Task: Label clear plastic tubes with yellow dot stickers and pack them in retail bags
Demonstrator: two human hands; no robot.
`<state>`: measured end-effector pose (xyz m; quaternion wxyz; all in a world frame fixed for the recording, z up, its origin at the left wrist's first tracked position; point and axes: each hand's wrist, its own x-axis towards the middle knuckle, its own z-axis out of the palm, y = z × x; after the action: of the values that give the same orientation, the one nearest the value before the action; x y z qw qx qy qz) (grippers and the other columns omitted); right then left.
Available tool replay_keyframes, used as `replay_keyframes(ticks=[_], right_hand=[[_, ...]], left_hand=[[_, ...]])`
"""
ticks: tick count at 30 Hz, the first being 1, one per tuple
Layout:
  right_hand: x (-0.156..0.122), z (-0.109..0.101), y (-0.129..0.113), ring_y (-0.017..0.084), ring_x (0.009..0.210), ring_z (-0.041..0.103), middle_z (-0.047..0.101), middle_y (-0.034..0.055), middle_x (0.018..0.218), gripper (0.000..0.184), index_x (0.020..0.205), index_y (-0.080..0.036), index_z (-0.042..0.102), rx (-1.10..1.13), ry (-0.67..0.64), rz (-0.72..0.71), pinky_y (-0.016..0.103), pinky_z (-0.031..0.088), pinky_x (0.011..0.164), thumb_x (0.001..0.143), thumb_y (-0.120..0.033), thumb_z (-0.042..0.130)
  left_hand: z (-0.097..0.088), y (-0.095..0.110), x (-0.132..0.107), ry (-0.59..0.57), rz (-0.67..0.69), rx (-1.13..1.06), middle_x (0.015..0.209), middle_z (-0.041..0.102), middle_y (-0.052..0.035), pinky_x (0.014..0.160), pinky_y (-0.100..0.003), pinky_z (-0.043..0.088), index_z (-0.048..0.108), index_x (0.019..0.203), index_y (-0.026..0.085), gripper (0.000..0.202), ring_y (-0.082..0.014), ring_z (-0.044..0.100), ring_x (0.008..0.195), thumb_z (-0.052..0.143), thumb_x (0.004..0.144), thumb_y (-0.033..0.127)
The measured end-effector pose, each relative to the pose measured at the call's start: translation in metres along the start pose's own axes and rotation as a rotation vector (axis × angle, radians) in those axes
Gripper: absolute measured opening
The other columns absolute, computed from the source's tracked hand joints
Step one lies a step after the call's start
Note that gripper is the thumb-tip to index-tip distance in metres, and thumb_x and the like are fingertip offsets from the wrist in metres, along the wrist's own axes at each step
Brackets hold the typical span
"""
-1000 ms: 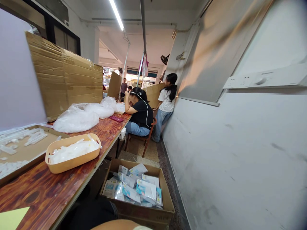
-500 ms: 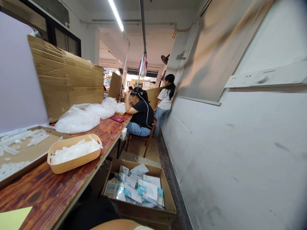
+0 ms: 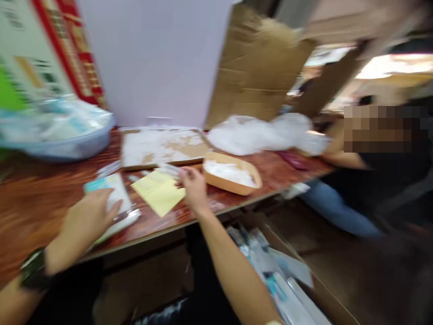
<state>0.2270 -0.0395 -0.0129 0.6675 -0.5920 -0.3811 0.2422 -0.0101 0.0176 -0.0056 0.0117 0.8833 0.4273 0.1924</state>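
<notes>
Nearest, below the table edge, an open cardboard box [image 3: 326, 289] holds a jumble of packets [image 3: 282, 289] with blue and white cards. The left wrist wears a dark watch [image 3: 34, 269]. The left hand [image 3: 89, 214] lies over the near left part of a blue-and-white packet [image 3: 119, 192] on the table [image 3: 40, 192]; the thumb stands apart from the fingers, with the packet's white face showing between and beyond them. Blur hides whether these fingers press on it or merely rest.

To the right of that packet, a yellow paper [image 3: 159, 194] lies on the wood between the two hands. The right hand [image 3: 192, 186] is just beside its right corner, fingers curled, thumb and forefinger closed on the end of a clear strip [image 3: 168, 169]. The strip juts left from the fingertips, above the paper's far edge; its outline is smeared.

Just right of the right hand sits an orange basket [image 3: 233, 184] of white pieces. Beyond the hands, a shallow cardboard tray [image 3: 162, 161] carries more white pieces, with a blue basin [image 3: 67, 148] of packets to its left and a translucent plastic bag [image 3: 238, 134] to its right. A co-worker in dark clothing [image 3: 395, 180] sits farther along the table. Behind the tray stand a pale panel [image 3: 155, 58] and brown cardboard [image 3: 260, 72].
</notes>
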Motion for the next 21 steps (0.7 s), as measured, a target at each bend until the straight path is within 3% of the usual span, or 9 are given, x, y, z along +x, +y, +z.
replay_keyframes(ticks=[1,3,6,8,12,15,18,21], right_hand=[[-0.001,0.008,0.004,0.011,0.052,0.059,0.057,-0.0039,0.062,0.031,0.094,-0.013,0.058,0.048,-0.017,0.017,0.023,0.05,0.051,0.082,-0.041,0.061],[-0.001,0.014,0.007,0.011,0.051,0.06,0.056,-0.0045,0.061,0.032,0.093,-0.014,0.057,0.096,-0.021,0.0,0.023,0.05,0.05,0.077,-0.041,0.065],[-0.004,0.012,0.005,0.012,0.053,0.061,0.057,-0.0038,0.063,0.033,0.092,-0.015,0.058,0.065,-0.06,-0.033,0.025,0.051,0.051,0.075,-0.042,0.065],[-0.009,0.013,0.002,0.012,0.053,0.061,0.057,-0.0036,0.061,0.033,0.092,-0.015,0.058,0.052,-0.082,-0.038,0.026,0.052,0.051,0.075,-0.043,0.066],[-0.017,0.018,-0.004,0.011,0.05,0.059,0.057,-0.004,0.06,0.033,0.089,-0.016,0.059,0.137,-0.178,0.018,0.024,0.05,0.048,0.073,-0.044,0.069],[-0.022,0.021,-0.008,0.01,0.047,0.058,0.059,-0.0034,0.06,0.036,0.087,-0.016,0.061,0.208,-0.376,0.13,0.023,0.047,0.046,0.069,-0.045,0.072],[-0.029,0.025,-0.012,0.012,0.045,0.059,0.06,-0.002,0.056,0.039,0.085,-0.014,0.062,0.117,-0.574,0.254,0.024,0.049,0.045,0.066,-0.046,0.074],[-0.036,0.035,-0.012,0.015,0.044,0.06,0.06,-0.0009,0.05,0.039,0.086,-0.013,0.061,-0.023,-0.509,0.287,0.025,0.05,0.046,0.068,-0.046,0.071]], left_hand=[[0.0,-0.009,-0.017,-0.088,-0.044,0.077,0.104,0.064,-0.0164,0.087,-0.049,0.051,0.061,0.1,0.01,0.036,-0.0309,0.061,0.097,0.044,0.091,0.041],[0.007,-0.015,-0.042,-0.189,0.002,0.114,0.12,0.06,-0.0204,0.098,-0.046,0.046,0.061,0.105,0.01,0.044,-0.0333,0.054,0.116,0.047,0.09,0.048],[0.021,-0.011,-0.06,-0.138,-0.006,0.117,0.143,0.039,-0.0271,0.108,-0.052,0.035,0.048,0.129,0.006,0.07,-0.0372,0.032,0.137,0.047,0.086,0.06],[0.025,-0.008,-0.065,-0.13,0.007,0.087,0.145,0.037,-0.0254,0.11,-0.055,0.031,0.046,0.133,0.008,0.07,-0.0361,0.031,0.139,0.045,0.087,0.06],[0.021,-0.01,-0.062,-0.091,0.027,-0.049,0.135,0.053,-0.0178,0.11,-0.051,0.035,0.06,0.121,0.013,0.044,-0.0297,0.042,0.132,0.037,0.096,0.042],[0.017,-0.014,-0.052,0.067,-0.022,-0.223,0.123,0.063,-0.0128,0.108,-0.044,0.04,0.068,0.106,0.015,0.041,-0.0255,0.053,0.123,0.032,0.097,0.032],[0.015,-0.012,-0.041,0.176,-0.119,-0.369,0.102,0.071,-0.01,0.096,-0.037,0.049,0.07,0.093,0.016,0.042,-0.0221,0.065,0.1,0.033,0.097,0.034],[0.015,-0.004,-0.034,0.205,-0.17,-0.43,0.095,0.072,-0.0098,0.091,-0.035,0.05,0.07,0.09,0.015,0.043,-0.0216,0.067,0.091,0.033,0.098,0.036]])
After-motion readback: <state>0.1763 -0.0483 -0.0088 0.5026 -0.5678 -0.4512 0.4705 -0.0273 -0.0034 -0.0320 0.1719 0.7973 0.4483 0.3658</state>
